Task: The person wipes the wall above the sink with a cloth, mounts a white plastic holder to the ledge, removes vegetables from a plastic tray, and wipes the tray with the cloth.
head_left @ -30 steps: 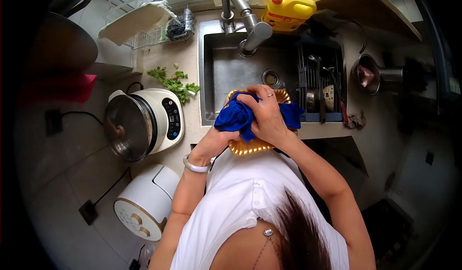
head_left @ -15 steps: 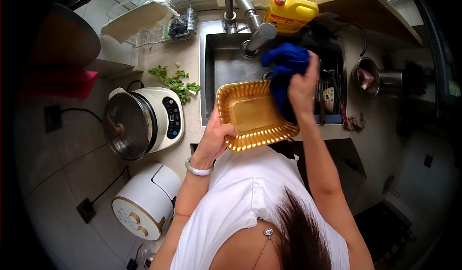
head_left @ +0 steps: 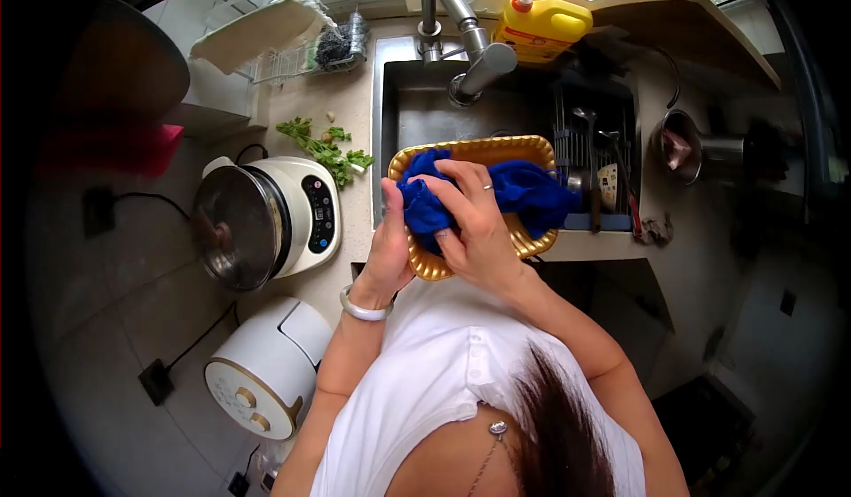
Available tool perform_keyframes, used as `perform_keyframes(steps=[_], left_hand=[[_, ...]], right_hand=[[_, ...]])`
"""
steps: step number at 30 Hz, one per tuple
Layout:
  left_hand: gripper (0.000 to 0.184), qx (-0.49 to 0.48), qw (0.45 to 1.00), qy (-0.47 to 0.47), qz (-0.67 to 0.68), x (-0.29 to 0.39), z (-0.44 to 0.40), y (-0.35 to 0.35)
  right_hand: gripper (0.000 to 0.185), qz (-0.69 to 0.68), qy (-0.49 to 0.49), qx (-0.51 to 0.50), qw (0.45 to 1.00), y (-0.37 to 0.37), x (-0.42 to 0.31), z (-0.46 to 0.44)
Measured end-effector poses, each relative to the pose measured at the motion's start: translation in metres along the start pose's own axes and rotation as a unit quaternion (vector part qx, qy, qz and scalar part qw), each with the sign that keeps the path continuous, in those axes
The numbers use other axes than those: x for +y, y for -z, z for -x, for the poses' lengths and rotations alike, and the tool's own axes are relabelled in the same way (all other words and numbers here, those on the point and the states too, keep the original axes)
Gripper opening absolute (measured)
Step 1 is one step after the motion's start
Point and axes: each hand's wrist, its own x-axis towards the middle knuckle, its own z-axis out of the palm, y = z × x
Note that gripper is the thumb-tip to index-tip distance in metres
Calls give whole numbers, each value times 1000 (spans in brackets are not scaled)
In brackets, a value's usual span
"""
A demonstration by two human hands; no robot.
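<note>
In the head view, a gold rectangular tray (head_left: pixel 523 152) with a fluted rim is held over the front edge of the sink (head_left: pixel 417 111). My left hand (head_left: pixel 387 249) grips the tray's left side, with the thumb up along the rim. A blue cloth (head_left: pixel 532 194) lies bunched inside the tray, its loose end trailing over the right side. My right hand (head_left: pixel 476 224) is closed on the cloth and presses it against the tray's left end. The cloth and hand cover most of the tray's bottom.
Above the sink stand a faucet (head_left: pixel 483 67) and a yellow jug (head_left: pixel 543 27). Utensils sit in a rack (head_left: pixel 581 147) at the sink's right. Left are celery leaves (head_left: pixel 324 149), an electric pot (head_left: pixel 292 218) and a white appliance (head_left: pixel 266 364). A metal pot (head_left: pixel 687 147) is at right.
My right hand has moved left with the blue cloth, from the tray's right edge across to its left end. My left hand still holds the tray, which has shifted slightly.
</note>
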Motion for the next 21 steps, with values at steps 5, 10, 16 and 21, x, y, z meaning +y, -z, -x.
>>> perform_keyframes(steps=[5,10,16,21], left_hand=[[73,9,1000,-4,2,18,-1,1],[71,23,998,-55,10,13,-4,-12],[69,-16,998,-33,54,18,-2,-5],[66,25,996,-65,52,-2,2,10]], right_hand=[[42,-106,25,-183,977,22,-2,-1],[35,-30,-71,-376,924,94,6,-17],[32,-73,-124,40,989,67,-16,-31],[47,-109,-9,-17,994,-7,-13,-17]])
